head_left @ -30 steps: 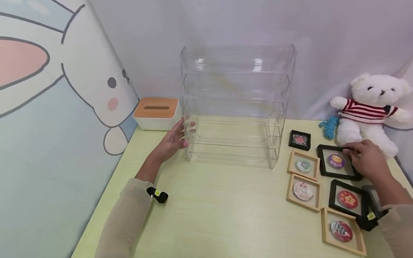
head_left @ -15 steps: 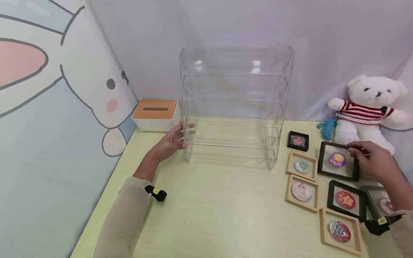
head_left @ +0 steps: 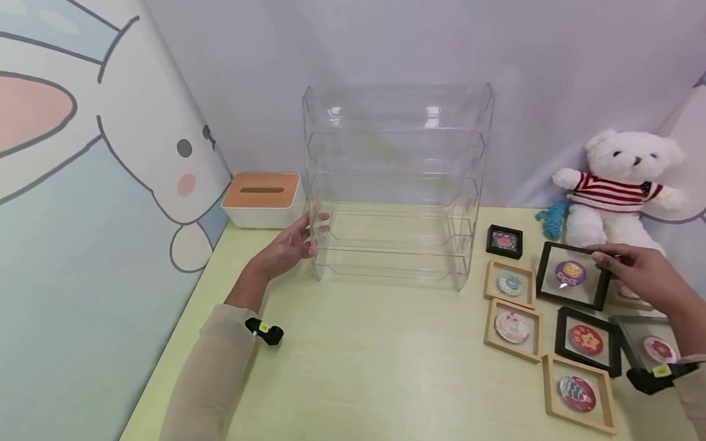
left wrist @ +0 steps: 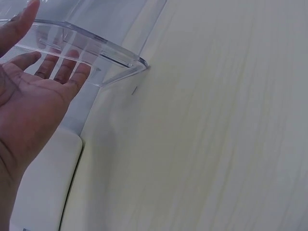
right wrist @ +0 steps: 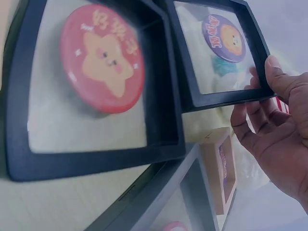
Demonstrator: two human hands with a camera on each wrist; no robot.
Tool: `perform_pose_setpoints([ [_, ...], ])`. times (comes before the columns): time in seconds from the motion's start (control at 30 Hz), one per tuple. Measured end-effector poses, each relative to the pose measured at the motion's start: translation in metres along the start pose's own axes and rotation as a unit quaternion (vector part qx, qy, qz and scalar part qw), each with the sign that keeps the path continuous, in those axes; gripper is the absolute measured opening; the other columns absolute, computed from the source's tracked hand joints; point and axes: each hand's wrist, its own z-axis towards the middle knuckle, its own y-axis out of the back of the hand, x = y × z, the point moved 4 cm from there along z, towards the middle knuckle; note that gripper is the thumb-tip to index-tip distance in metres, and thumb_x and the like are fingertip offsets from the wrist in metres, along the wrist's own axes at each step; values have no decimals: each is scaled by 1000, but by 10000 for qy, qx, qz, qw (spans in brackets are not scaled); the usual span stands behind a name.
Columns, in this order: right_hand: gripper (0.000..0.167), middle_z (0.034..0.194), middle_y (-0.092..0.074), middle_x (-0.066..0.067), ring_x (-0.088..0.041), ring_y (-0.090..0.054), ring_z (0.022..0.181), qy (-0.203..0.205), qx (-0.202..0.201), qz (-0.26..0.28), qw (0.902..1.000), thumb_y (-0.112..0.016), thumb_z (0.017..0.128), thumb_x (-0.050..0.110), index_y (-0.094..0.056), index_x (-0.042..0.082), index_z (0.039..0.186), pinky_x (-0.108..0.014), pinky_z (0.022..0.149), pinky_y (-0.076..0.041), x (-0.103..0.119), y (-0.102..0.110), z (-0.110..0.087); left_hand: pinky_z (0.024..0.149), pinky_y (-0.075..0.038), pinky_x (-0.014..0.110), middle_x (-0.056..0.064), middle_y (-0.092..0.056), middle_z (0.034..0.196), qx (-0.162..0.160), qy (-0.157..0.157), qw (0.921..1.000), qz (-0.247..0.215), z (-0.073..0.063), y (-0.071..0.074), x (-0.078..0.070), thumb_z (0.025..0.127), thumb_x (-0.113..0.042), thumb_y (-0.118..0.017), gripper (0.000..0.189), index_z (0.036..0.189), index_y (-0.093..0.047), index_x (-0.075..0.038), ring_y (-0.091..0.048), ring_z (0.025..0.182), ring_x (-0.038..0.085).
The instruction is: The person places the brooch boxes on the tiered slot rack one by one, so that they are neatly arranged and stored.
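At the right of the table [head_left: 405,370], the right hand [head_left: 646,272], the nearer one, pinches the purple-badge frame [head_left: 593,281] by one corner between thumb and fingers; it lies leftward of them, toward the rack [head_left: 391,182]. Beside that, the left hand's [head_left: 285,249] fingers are spread.

1 teddy bear [head_left: 609,190] sits beside 1 blue object [head_left: 551,221], 1 tissue box [head_left: 263,201] well apart.

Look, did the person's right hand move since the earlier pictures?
Yes, the right hand moved slightly rightward in the head view, judged against the white plush teddy bear in the striped shirt.
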Motion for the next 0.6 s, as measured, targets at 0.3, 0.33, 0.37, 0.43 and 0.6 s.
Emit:
perform_pose_setpoints([
  [0.3, 52, 95, -65, 6, -8, -58, 71, -3, -139, -70, 9999, -54, 117, 43, -59, -1, 145, -34, 58, -50, 5, 13, -5, 120, -37, 44, 31, -21, 174, 35, 141, 9999, -70, 3, 3, 2, 99, 12, -67, 92, 175, -23, -15, -32, 153, 33],
  [0.33, 52, 95, -64, 9, -4, -58, 71, 10, -191, -96, 9998, -54, 117, 43, -60, -2, 145, -31, 59, -50, 6, 15, -6, 119, -38, 42, 31, -21, 174, 44, 151, 9998, -91, 3, 3, 2, 99, 11, -69, 92, 175, -23, -15, -33, 153, 32],
  [0.37, 53, 94, -64, 15, 2, -57, 74, 40, -264, -99, 9996, -54, 117, 41, -60, -3, 145, -27, 62, -50, 9, 18, -5, 118, -39, 40, 31, -20, 174, 50, 154, 9998, -111, 3, 3, 3, 99, 9, -71, 93, 175, -24, -16, -33, 152, 31],
  [0.43, 53, 95, -61, 29, 12, -56, 81, 113, -443, -113, 9989, -55, 117, 40, -62, -5, 144, -19, 67, -50, 15, 22, -4, 115, -42, 36, 32, -19, 174, 56, 142, 9998, -122, 3, 3, 3, 99, 6, -74, 93, 175, -24, -16, -34, 151, 31],
  [0.6, 49, 96, -53, 44, 17, -53, 84, 299, -809, 75, 9962, -57, 116, 37, -64, -3, 144, -12, 68, -48, 31, 30, 1, 117, -40, 40, 33, -17, 173, 53, 86, 9998, -175, 1, 2, 3, 98, 7, -74, 93, 175, -25, -15, -33, 151, 33],
])
